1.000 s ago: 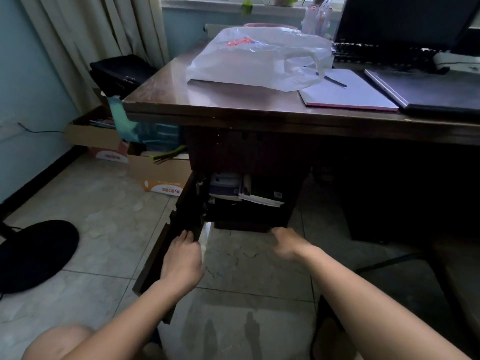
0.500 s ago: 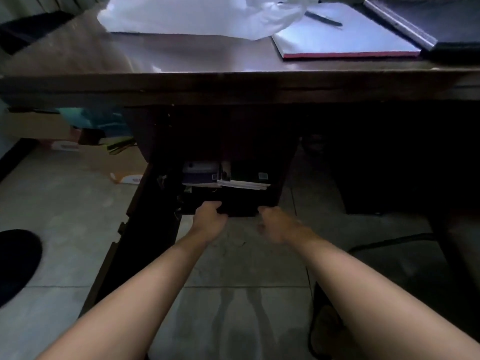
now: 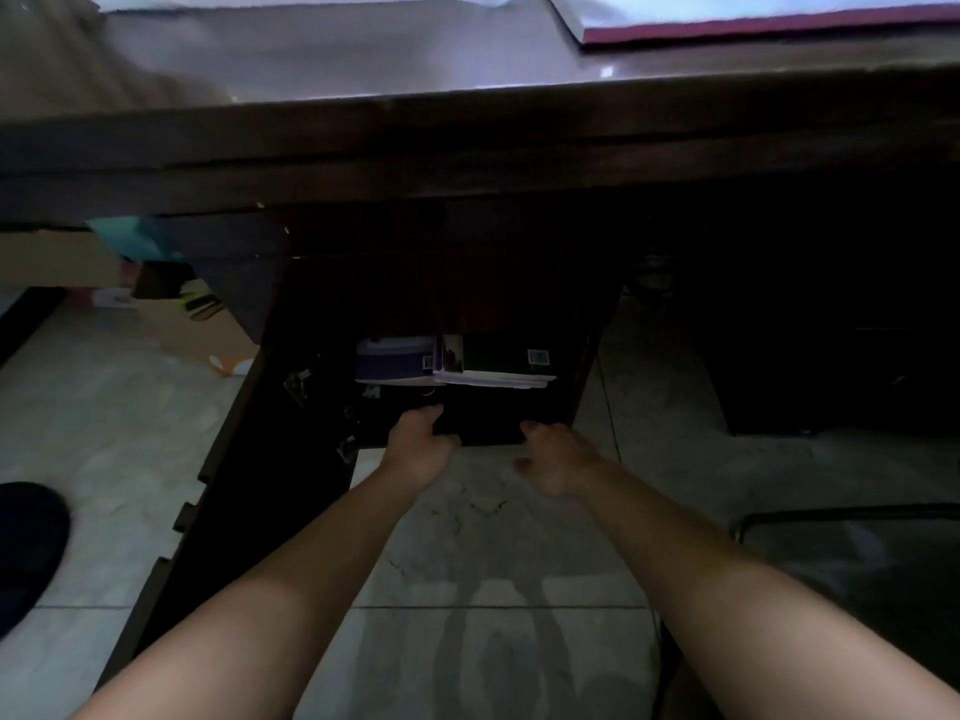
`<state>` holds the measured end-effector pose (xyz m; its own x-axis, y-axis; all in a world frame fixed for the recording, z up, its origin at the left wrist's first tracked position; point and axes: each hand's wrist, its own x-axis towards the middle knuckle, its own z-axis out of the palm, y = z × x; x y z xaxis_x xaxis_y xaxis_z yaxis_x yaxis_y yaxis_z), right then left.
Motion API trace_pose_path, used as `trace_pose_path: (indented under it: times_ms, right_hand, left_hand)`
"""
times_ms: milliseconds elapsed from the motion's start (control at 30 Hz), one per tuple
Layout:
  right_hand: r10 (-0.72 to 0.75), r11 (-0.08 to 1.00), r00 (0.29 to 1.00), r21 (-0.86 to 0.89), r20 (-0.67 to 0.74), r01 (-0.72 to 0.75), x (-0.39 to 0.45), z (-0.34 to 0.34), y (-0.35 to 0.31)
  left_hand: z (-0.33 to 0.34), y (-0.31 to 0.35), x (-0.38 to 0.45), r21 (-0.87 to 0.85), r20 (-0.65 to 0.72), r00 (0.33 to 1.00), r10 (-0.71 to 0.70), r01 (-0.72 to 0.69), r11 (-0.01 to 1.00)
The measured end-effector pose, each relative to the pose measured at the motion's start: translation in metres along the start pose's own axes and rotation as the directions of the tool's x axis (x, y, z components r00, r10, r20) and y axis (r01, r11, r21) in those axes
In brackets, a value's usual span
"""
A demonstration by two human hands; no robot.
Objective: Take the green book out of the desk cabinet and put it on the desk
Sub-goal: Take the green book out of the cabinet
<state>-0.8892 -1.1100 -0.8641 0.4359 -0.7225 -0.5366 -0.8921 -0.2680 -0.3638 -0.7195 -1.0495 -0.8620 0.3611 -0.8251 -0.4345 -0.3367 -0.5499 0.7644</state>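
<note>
The dark green book point(image 3: 493, 356) with a white barcode label lies on top of a paper stack on the shelf of the open desk cabinet point(image 3: 582, 376). A blue-grey book point(image 3: 395, 358) lies to its left. My left hand point(image 3: 421, 446) is at the cabinet's lower front edge below the shelf, with its fingers curled into the dark opening; what they touch is hidden. My right hand point(image 3: 556, 459) hovers beside it at the same edge, fingers apart, holding nothing. Both hands are below the green book and apart from it. The brown desk point(image 3: 467, 148) spans the top.
The cabinet door point(image 3: 234, 485) stands swung open to the left. A red-edged notebook point(image 3: 779, 23) lies on the desk top. Cardboard boxes point(image 3: 197, 330) sit on the floor at the left, near a black round base point(image 3: 26, 553). A dark chair point(image 3: 831, 537) is at the right.
My left hand left the door and moved to the cabinet opening; my right hand stayed near it. The camera dropped lower and closer to the cabinet.
</note>
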Motion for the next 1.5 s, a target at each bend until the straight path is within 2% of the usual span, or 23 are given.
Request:
trace_pose_path:
  times_ms: [100,233,533,667,800,967,1067,1200,1367,1500]
  right_hand:
    - [-0.003,1.0,0.999,0.017,-0.035,0.004,0.018,0.0,0.007]
    - [-0.004,1.0,1.0,0.01,-0.011,0.004,0.029,-0.002,0.015]
    - [0.009,1.0,0.999,-0.016,-0.034,-0.009,0.036,-0.021,0.023]
    - [-0.015,1.0,0.999,-0.002,-0.038,0.015,0.037,-0.022,0.018]
    - [-0.037,0.999,0.999,-0.005,-0.026,0.037,0.044,-0.02,0.009]
    - [-0.027,0.999,1.0,0.02,-0.007,0.027,0.05,-0.018,0.009]
    - [-0.029,0.997,1.0,0.075,-0.006,0.03,0.052,-0.016,0.013]
    - [0.0,0.996,1.0,0.092,0.0,0.0,0.049,-0.015,0.021]
    - [0.056,0.959,0.998,0.278,-0.019,-0.049,0.039,-0.009,0.027]
    - [0.183,0.804,0.98,0.585,-0.082,-0.102,0.033,0.007,0.031]
  left_hand:
    - [0.013,0.009,0.024,-0.063,0.018,1.0,-0.008,0.009,0.998]
    - [0.031,0.019,0.056,-0.11,0.038,0.997,-0.071,0.075,0.991]
    - [0.04,0.042,0.123,-0.098,0.05,0.988,-0.146,0.15,0.984]
    - [0.04,0.044,0.141,-0.169,0.065,0.968,-0.243,0.251,0.953]
    - [0.044,0.033,0.164,-0.271,0.047,0.965,-0.258,0.261,0.927]
    - [0.053,0.026,0.176,-0.361,0.138,0.948,-0.286,0.317,0.877]
    - [0.061,0.026,0.18,-0.354,0.053,0.954,-0.296,0.295,0.887]
    - [0.071,0.035,0.176,-0.54,0.071,0.947,-0.313,0.3,0.786]
    - [0.062,0.02,0.146,-0.702,0.082,0.96,-0.266,0.245,0.669]
    - [0.045,-0.007,0.11,-0.698,0.175,0.939,-0.297,0.331,0.635]
